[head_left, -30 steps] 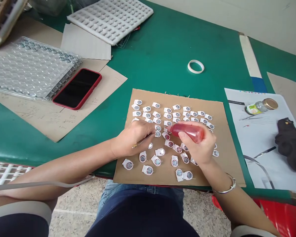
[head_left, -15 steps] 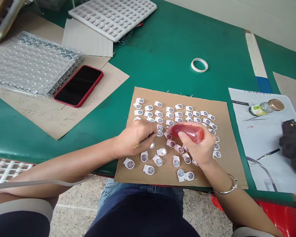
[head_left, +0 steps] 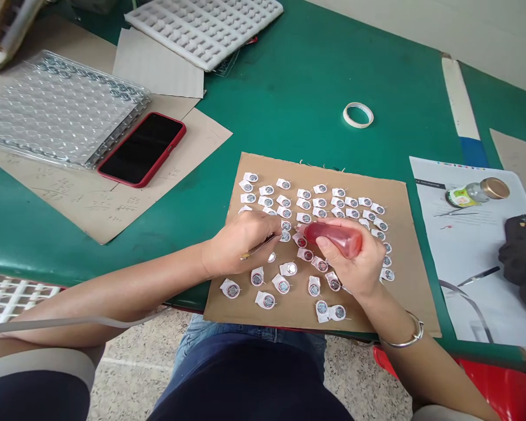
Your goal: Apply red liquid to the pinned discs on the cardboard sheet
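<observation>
My right hand (head_left: 362, 254) is wrapped round a squeeze bottle (head_left: 335, 237) of red liquid, its nozzle pointing left and down at a small round metal piece on a white tab (head_left: 300, 240). Close by on the left, my left hand (head_left: 245, 242) is closed on a thin pointed tool (head_left: 258, 247), perhaps tweezers; its tip is hidden by the fingers. Many such round pieces lie in loose rows on a cardboard sheet (head_left: 254, 313) under both hands. Several near the nozzle look red on top, others silver. My hands cover some of them.
On the green table (head_left: 289, 111) lie a tape roll (head_left: 358, 124), a red-cased phone (head_left: 142, 149), a clear plastic tray (head_left: 56, 117) and a white foam tray (head_left: 201, 35). At right, a small glass bottle (head_left: 476, 193) and a black lump (head_left: 523, 263) rest on a printed sheet (head_left: 425, 234).
The view has shifted slightly. Both hands stay nearly in place over the cardboard, with the squeeze bottle still at the same group of pieces.
</observation>
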Available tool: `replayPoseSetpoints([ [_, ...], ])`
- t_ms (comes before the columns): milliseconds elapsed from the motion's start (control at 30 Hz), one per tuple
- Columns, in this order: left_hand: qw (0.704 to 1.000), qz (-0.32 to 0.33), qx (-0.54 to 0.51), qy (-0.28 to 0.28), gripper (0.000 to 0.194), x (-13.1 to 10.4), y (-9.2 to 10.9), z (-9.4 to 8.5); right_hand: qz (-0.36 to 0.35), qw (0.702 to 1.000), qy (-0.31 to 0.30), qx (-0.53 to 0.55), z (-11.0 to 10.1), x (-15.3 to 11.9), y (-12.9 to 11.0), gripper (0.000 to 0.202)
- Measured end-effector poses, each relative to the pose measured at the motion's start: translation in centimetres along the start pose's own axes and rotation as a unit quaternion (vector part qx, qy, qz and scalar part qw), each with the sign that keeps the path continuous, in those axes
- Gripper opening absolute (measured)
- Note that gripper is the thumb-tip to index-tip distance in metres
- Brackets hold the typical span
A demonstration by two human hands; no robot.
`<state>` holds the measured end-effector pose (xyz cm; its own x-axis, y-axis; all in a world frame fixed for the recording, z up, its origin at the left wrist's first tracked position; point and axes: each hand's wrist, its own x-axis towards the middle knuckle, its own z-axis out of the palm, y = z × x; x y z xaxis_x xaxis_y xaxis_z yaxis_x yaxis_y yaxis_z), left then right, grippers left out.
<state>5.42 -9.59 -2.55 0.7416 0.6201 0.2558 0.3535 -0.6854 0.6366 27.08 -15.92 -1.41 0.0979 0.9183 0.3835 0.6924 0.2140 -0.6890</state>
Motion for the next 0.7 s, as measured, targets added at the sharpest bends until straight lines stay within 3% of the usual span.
replayPoseSetpoints([
  [433,1.000,-0.014,-0.007,-0.011,0.011,0.40,0.56,-0.57,-0.033,0.999,0.002,-0.017,-0.15,-0.28,0.11,0.028],
  [700,1.000,-0.008,-0.026,0.000,0.011,0.60,0.63,-0.77,0.004,1.000,0.002,0.003,-0.15,-0.03,0.14,0.024],
])
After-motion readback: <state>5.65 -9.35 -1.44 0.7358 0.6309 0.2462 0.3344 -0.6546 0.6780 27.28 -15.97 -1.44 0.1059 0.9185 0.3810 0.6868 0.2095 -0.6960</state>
